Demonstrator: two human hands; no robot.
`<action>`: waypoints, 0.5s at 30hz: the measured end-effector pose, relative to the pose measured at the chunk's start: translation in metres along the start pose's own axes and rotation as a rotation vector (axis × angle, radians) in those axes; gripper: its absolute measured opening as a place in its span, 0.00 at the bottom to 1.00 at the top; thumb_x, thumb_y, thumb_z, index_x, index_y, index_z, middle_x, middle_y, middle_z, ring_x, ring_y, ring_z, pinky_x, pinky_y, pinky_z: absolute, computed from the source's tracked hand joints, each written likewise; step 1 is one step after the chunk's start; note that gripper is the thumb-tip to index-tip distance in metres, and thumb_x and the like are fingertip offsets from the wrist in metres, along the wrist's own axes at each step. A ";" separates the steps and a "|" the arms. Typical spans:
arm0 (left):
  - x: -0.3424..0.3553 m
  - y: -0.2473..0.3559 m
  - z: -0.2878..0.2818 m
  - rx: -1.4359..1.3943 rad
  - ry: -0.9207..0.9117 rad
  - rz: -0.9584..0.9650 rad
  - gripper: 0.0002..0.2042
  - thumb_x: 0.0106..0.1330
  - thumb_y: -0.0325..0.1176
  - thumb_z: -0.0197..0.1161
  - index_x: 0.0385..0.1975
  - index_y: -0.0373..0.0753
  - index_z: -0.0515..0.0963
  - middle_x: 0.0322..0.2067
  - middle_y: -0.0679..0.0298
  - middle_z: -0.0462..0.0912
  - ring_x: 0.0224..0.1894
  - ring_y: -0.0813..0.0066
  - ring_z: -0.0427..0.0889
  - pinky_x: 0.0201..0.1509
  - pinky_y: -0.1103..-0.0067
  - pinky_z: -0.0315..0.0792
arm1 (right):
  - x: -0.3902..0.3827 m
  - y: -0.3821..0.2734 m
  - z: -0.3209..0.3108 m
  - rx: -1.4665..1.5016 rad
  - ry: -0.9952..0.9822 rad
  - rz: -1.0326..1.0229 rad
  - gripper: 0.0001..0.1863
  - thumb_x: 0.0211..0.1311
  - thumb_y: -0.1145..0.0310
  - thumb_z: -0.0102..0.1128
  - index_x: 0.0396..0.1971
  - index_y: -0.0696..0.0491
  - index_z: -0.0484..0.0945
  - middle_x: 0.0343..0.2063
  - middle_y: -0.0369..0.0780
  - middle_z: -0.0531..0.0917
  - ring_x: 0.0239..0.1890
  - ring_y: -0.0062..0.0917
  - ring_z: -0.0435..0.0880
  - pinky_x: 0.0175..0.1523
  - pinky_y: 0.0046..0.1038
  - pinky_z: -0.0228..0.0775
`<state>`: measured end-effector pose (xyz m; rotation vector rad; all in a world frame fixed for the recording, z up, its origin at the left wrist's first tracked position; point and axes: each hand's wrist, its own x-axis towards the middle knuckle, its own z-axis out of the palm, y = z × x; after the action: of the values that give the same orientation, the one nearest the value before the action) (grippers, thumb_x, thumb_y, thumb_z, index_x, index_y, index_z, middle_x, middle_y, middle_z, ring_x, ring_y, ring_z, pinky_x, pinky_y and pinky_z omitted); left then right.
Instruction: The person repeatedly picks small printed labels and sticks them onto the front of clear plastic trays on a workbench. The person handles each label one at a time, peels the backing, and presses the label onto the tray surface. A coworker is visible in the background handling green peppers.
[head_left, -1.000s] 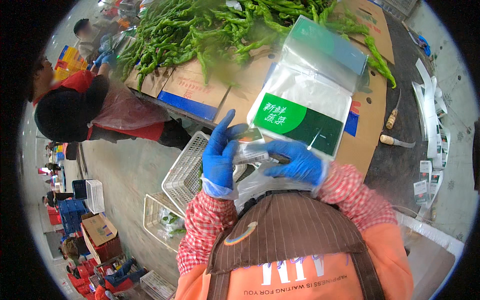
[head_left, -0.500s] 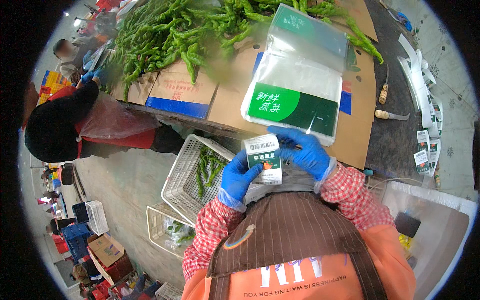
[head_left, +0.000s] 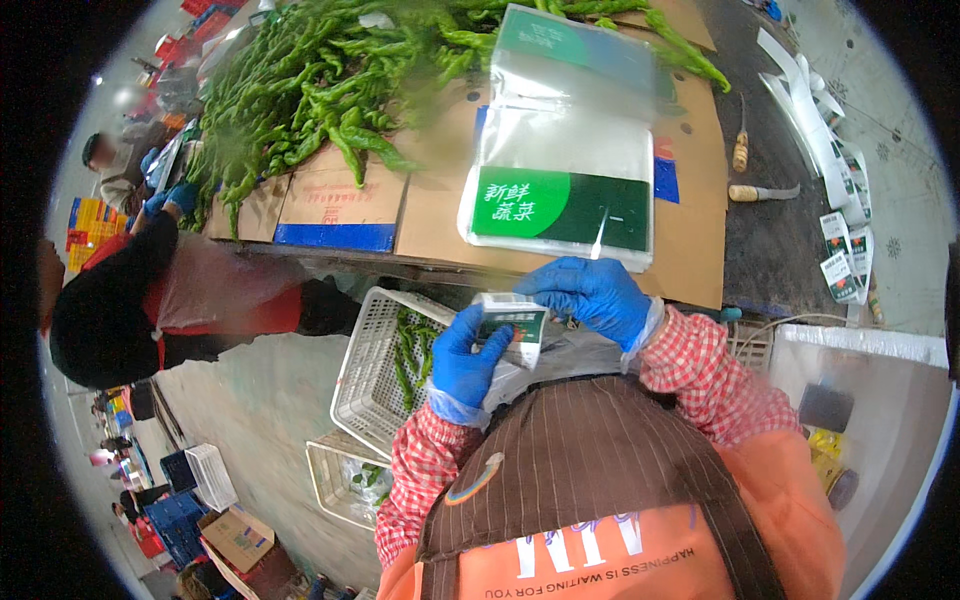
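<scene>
My left hand (head_left: 462,365), in a blue glove, grips a small stack of white and green printed labels (head_left: 522,338) between thumb and fingers, in front of my apron. At the labels' upper right corner, my gloved right hand (head_left: 595,300) has its fingers pressed together on the edge; the very tips are partly hidden. Just beyond the hands, a pile of clear plastic bags (head_left: 565,130) with green printed panels lies flat on the cardboard. Long green peppers (head_left: 310,95) are heaped on the table at the far left.
Two wooden-handled knives, one a curved knife (head_left: 762,193), and strips of labels (head_left: 840,265) lie at the right. White crates (head_left: 345,400) with some peppers stand lower left. A foam box (head_left: 785,375) is at my right. A co-worker (head_left: 110,300) stands at the left.
My right hand has come to the labels' upper corner, and its fingers have closed together. The labels have tilted in my left hand. The whole view has shifted slightly.
</scene>
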<state>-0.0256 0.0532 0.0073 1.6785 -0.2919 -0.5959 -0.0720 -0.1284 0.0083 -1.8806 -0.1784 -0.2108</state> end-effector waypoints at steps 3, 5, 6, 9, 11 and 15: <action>0.000 0.009 0.001 -0.077 0.016 -0.021 0.14 0.50 0.19 0.54 0.39 0.30 0.67 0.34 0.61 0.74 0.36 0.78 0.72 0.41 0.84 0.66 | 0.002 -0.005 -0.001 -0.108 -0.043 0.048 0.16 0.46 0.59 0.53 0.37 0.47 0.74 0.29 0.37 0.77 0.30 0.26 0.76 0.34 0.21 0.68; 0.000 0.016 0.005 -0.108 0.041 -0.006 0.13 0.50 0.20 0.55 0.38 0.30 0.68 0.32 0.62 0.75 0.33 0.80 0.73 0.38 0.85 0.66 | 0.003 -0.008 0.001 -0.157 -0.037 0.015 0.16 0.46 0.59 0.54 0.37 0.47 0.74 0.29 0.37 0.77 0.29 0.26 0.76 0.34 0.21 0.68; 0.000 0.019 0.006 -0.121 0.032 0.028 0.14 0.49 0.20 0.56 0.37 0.31 0.69 0.31 0.63 0.75 0.33 0.81 0.72 0.38 0.86 0.66 | 0.004 -0.009 0.001 -0.149 0.038 -0.017 0.14 0.47 0.61 0.54 0.36 0.48 0.74 0.27 0.38 0.77 0.28 0.26 0.76 0.32 0.21 0.67; 0.001 0.023 0.006 -0.008 0.016 0.029 0.13 0.48 0.20 0.56 0.36 0.32 0.70 0.31 0.63 0.75 0.32 0.81 0.72 0.38 0.86 0.66 | 0.005 -0.007 -0.007 0.105 0.031 0.070 0.13 0.48 0.64 0.53 0.36 0.49 0.74 0.25 0.38 0.77 0.26 0.24 0.76 0.31 0.21 0.67; 0.001 0.021 -0.004 0.080 -0.018 0.044 0.12 0.47 0.20 0.58 0.34 0.33 0.71 0.29 0.64 0.75 0.30 0.81 0.72 0.36 0.85 0.66 | 0.003 -0.003 -0.017 0.320 0.071 0.210 0.10 0.50 0.67 0.52 0.32 0.54 0.74 0.20 0.36 0.76 0.21 0.18 0.74 0.25 0.17 0.64; -0.004 0.023 -0.057 0.067 0.012 -0.083 0.11 0.47 0.22 0.57 0.32 0.34 0.72 0.27 0.66 0.74 0.30 0.80 0.71 0.35 0.84 0.65 | -0.001 0.006 -0.049 0.576 0.404 0.378 0.11 0.53 0.63 0.49 0.26 0.56 0.72 0.12 0.34 0.71 0.15 0.15 0.68 0.20 0.16 0.57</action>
<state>0.0049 0.0984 0.0359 1.7648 -0.2370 -0.6434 -0.0747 -0.1766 0.0171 -1.2360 0.3585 -0.2431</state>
